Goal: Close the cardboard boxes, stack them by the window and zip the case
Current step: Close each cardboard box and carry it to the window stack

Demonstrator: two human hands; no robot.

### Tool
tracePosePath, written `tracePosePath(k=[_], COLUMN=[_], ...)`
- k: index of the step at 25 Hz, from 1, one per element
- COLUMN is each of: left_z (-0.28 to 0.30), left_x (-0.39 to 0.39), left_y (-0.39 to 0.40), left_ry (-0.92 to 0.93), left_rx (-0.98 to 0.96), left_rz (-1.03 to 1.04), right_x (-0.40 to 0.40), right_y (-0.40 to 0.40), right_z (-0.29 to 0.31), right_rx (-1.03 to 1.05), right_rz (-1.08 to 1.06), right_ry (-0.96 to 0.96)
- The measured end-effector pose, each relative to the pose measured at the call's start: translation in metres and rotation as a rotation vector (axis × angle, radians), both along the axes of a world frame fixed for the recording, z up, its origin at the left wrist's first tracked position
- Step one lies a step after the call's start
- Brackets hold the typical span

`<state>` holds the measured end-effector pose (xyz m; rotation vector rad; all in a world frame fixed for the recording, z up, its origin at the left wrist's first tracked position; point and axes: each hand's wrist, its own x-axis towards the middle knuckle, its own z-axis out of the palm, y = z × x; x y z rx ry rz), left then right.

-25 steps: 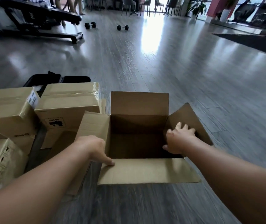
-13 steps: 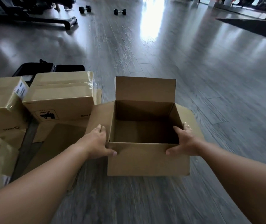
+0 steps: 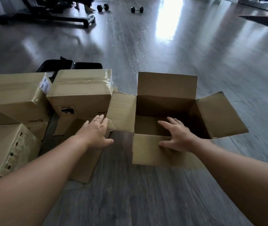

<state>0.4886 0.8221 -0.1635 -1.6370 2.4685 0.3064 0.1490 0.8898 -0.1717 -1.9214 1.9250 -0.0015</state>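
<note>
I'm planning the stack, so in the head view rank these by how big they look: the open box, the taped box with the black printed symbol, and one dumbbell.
Largest to smallest, as they look:
1. open box
2. taped box, though it sits slightly farther back, so the real gap is unsure
3. dumbbell, far across the floor, so distance shrinks it

Matt cardboard box (image 3: 165, 149), glossy wood-grain floor (image 3: 146, 46)

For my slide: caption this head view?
Right hand on open cardboard box's near edge; left hand beside its side flap.
</note>
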Motion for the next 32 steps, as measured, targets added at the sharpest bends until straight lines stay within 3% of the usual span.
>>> tracePosePath(k=[5, 10, 17, 23, 27, 32], left_z=[0.006, 0.001, -0.039, -0.077, -0.098, -0.11], left_x=[0.065, 0.124, 0.172, 0.185, 0.189, 0.195], left_y=[-0.002, 0.0, 0.003, -0.006, -0.013, -0.012], left_ry=[-0.07, -0.133, -0.177, -0.185, -0.137, -0.044], left_rx=[0.015, 0.039, 0.202, 0.296, 0.382, 0.447], left_rz=[0.122, 0.237, 0.281, 0.268, 0.327, 0.368], right_x=[0.115, 0.208, 0.289, 0.305, 0.31, 0.315], right_y=[-0.038, -0.05, -0.054, -0.053, -0.057, -0.061], right_z=[0.004, -0.004, -0.039, -0.082, -0.103, -0.113], right_rx=[-0.09, -0.177, -0.153, 0.18, 0.263, 0.278], right_rz=[0.208, 0.323, 0.359, 0.084, -0.104, -0.188], right_ry=[-0.072, -0.005, 0.071, 0.014, -0.023, -0.092])
